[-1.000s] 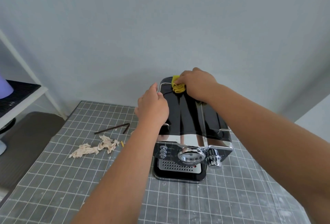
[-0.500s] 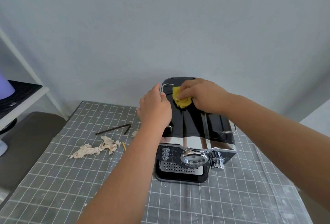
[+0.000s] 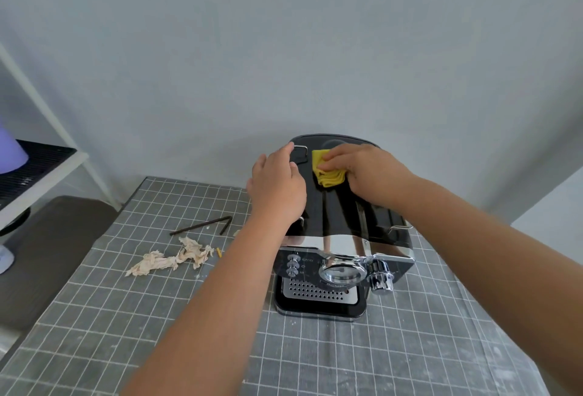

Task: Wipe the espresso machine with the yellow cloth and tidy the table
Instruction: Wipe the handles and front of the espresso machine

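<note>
Pressing yellow cloth [image 3: 326,171] onto the black top of the espresso machine [image 3: 340,228] with right hand [image 3: 367,171], fingers flat on it.
Left hand [image 3: 277,184] spread on its 9 o'clock edge; crumpled tissue [image 3: 170,258] and dark bent stick [image 3: 202,225] at worktop [image 3: 126,317] 9 o'clock.

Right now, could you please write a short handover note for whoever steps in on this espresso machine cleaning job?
Right hand: pressing the yellow cloth on the espresso machine's black top, near the back.
Left hand: resting on the machine's left top edge, steadying it, holding nothing.
Done: wiping of the top is under way.
Left: the machine's other surfaces look not yet wiped. On the grid mat, to the machine's left, clear the crumpled beige scrap, the bent dark stick and the small yellow bit.
</note>
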The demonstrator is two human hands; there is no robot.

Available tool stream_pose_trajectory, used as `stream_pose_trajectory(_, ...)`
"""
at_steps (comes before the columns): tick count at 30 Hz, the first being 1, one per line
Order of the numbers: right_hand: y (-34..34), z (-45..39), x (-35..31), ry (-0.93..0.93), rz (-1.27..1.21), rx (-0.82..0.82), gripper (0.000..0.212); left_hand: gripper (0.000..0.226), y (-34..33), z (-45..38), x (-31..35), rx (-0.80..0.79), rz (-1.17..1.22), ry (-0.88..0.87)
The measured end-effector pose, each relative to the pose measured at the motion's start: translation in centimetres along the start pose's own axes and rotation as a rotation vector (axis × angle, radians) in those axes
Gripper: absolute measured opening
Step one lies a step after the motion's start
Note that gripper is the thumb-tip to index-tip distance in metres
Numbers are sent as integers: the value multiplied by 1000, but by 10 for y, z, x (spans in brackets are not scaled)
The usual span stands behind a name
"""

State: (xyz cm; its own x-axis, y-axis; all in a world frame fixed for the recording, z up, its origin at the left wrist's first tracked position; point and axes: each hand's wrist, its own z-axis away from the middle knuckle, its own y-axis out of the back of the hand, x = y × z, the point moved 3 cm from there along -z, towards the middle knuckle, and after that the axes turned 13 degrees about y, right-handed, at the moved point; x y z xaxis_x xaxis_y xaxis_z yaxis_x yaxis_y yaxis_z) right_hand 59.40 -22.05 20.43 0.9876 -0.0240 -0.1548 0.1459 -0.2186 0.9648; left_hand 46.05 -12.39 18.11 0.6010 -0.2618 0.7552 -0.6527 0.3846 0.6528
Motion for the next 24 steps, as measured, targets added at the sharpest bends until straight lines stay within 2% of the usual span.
stream_pose_trajectory(3,2,4,-9,-67,-22,9,55,46,0,1,0,-26,-17,-35)
stream_pose_trajectory(7,11,45,-35,119,-291,5,59,46,-1,1,1,-28,-18,-54)
stream_pose_trajectory(9,11,54,-33,143,-415,-32,60,45,-2,0,0,-21,3,-60)
stream_pose_trajectory(11,11,50,-26,79,-472,-33,62,44,-3,-2,0,-16,22,-63)
stream_pose_trajectory(16,8,9,7,-162,-339,62,59,44,-5,-5,-3,-36,48,-58)
stream_pose_trajectory(21,9,-27,39,-367,-231,56,61,43,-5,-6,-4,-28,35,-75)
stream_pose_trajectory(24,11,-32,42,-430,-224,53,58,43,-6,-8,-3,-27,36,-80)
